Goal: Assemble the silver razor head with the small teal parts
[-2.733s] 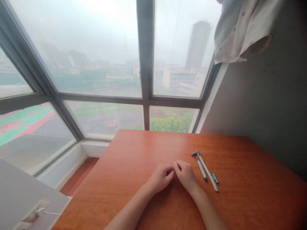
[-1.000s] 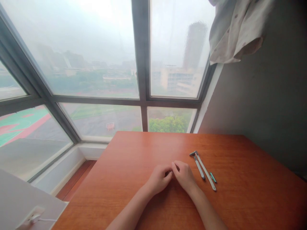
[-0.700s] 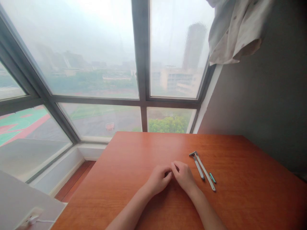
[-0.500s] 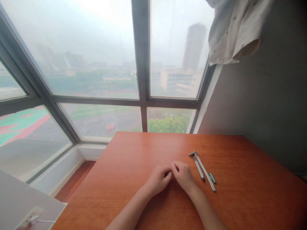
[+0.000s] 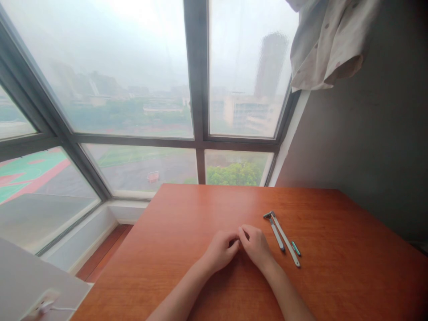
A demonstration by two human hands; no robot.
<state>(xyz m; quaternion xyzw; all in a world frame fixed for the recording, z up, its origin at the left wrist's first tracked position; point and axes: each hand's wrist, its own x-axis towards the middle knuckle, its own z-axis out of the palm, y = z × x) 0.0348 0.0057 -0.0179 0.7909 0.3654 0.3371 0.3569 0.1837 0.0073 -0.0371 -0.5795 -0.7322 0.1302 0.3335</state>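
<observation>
My left hand [image 5: 221, 250] and my right hand [image 5: 256, 245] rest side by side on the reddish wooden table [image 5: 200, 209], fingers curled under and fingertips touching each other. Nothing shows in either hand. Just right of my right hand lie a grey razor [image 5: 274, 229] with its head at the far end, a long white stick [image 5: 288, 244] alongside it, and a small teal-and-black blade piece [image 5: 296, 248]. Neither hand touches these.
A big window [image 5: 197, 111] with dark frames fills the far side, with a foggy city beyond. A grey wall [image 5: 368, 147] runs along the table's right edge. A pale cloth [image 5: 327, 44] hangs at top right. A white ledge with a socket [image 5: 42, 304] sits at lower left.
The hands stay in the same pose on the table. Only the view has shifted a little since the earliest frame.
</observation>
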